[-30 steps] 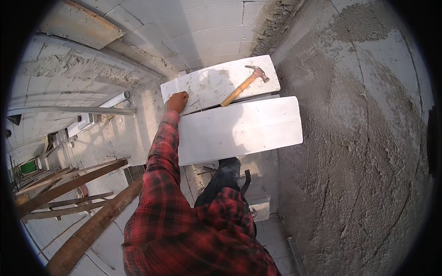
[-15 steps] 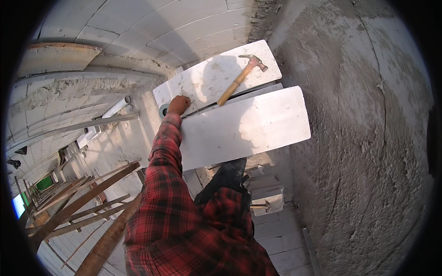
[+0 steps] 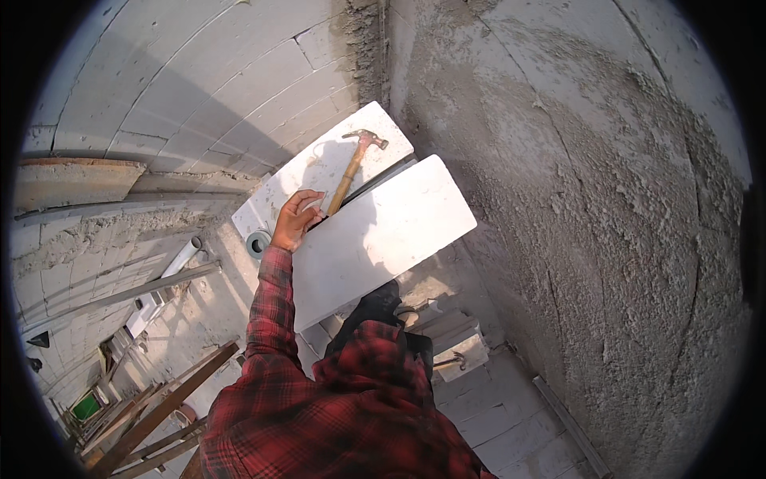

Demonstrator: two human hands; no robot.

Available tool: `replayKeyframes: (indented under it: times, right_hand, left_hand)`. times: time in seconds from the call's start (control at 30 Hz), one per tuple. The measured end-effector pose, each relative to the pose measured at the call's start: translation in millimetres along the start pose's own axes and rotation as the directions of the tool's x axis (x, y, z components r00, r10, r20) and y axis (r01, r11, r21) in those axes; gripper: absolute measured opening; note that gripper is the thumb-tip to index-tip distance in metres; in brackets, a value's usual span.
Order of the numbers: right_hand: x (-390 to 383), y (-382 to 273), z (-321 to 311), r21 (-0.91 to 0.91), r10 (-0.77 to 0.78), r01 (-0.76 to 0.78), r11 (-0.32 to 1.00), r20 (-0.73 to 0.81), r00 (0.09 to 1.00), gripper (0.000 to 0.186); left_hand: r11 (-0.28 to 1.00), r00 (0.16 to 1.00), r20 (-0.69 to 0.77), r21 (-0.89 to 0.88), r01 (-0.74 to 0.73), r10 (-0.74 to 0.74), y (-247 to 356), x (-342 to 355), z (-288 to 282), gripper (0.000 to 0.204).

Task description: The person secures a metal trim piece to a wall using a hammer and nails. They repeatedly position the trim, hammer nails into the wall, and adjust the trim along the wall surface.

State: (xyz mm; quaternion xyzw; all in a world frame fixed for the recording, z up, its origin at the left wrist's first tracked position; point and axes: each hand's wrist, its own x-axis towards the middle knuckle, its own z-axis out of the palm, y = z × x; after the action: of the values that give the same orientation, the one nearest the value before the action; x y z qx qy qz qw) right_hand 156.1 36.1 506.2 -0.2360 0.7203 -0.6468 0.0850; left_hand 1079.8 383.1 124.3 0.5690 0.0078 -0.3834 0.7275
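Note:
My left hand (image 3: 299, 219), at the end of a red plaid sleeve, is over the near edge of the rear white block (image 3: 267, 195), left of the gap between it and the front white block (image 3: 415, 207). Its fingers are bent, thumb and fingertips pinched on something small that I cannot make out. Just right of it a claw hammer (image 3: 348, 170) with a wooden handle lies on the rear block, head toward the back. A grey ring-shaped object (image 3: 257, 244) shows below and left of my hand. My right hand is not visible.
A block wall (image 3: 199, 80) stands behind, a rough plastered wall (image 3: 598, 239) at right. At left are a white pipe (image 3: 179, 263), a metal bar (image 3: 120, 295) and timber pieces (image 3: 171, 407). Below, another tool (image 3: 447, 361) lies by some stacked blocks (image 3: 459, 339).
My view has turned, so the blocks sit more slanted and further left. My left hand's fingers have lifted and loosened from a tighter curl into a more open pinch.

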Motion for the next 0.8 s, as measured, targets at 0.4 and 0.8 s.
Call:
replayKeyframes:
  times: [0.4,0.8]
  right_hand:
    - [117.3,7.5,-49.3,0.227,0.003,-0.049,0.973,0.198,0.980,0.056]
    - [72.0,-19.8,-8.9,0.309,-0.176,0.211,0.927,-0.136,0.975,0.021]
  left_hand:
    - [0.964,0.489,0.854,0.251,-0.085,-0.179,21.1,-121.6,279.0,0.049]
    - [0.806,-0.691,0.720,-0.446,-0.390,0.064,-16.5,-491.1,695.1,0.031]
